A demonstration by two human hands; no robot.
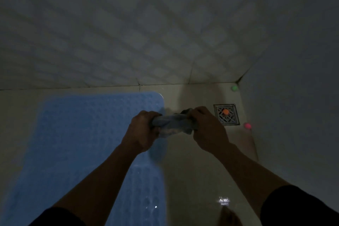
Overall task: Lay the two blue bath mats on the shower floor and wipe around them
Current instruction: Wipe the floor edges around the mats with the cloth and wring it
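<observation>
A blue bath mat (88,134) with a bumpy surface lies flat on the beige shower floor (185,170), reaching from the back wall toward me on the left. Blue mat surface continues at the lower left (143,189); whether it is a second mat I cannot tell. Above the mat's right edge both my hands hold a bunched grey-blue cloth (174,124) stretched between them. My left hand (143,130) grips its left end and my right hand (207,126) grips its right end. The room is dim.
A square metal floor drain (233,118) sits right of my hands, an orange ball (225,111) resting on it. A pink ball (247,125) lies by the right wall and a green ball (234,88) in the back corner. Tiled walls close the back and right.
</observation>
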